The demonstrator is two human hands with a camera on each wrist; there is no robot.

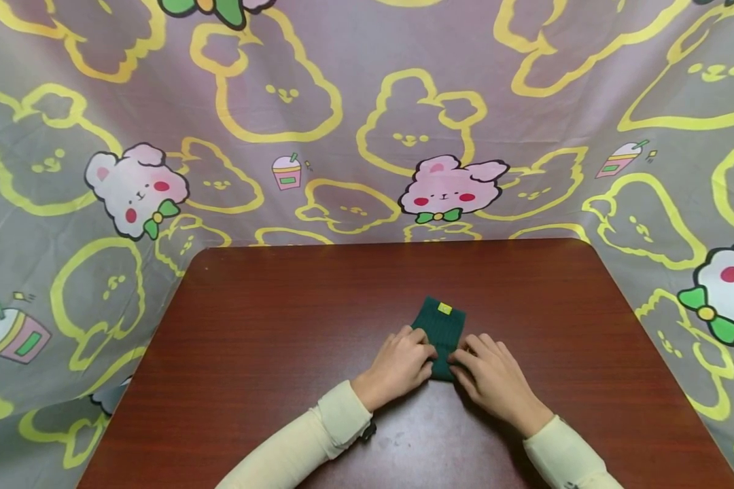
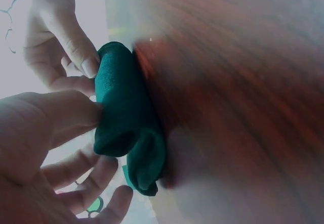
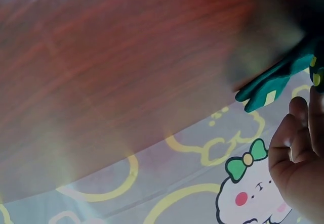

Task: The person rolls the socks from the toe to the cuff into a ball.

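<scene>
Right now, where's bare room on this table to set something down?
Bare tabletop lies left of the left hand, right of the right hand, and between the green cloth and the patterned curtain behind. It's crowded where both hands meet the cloth.

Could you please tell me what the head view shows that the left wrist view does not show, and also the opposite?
Only the head view: the yellow patch on the cloth, the left sleeve, the right sleeve, and both far corners of the table.
Only the left wrist view: the curled layers at the cloth's end.
Both: the cloth, left hand, right hand, part of the table and the patterned backdrop.
</scene>
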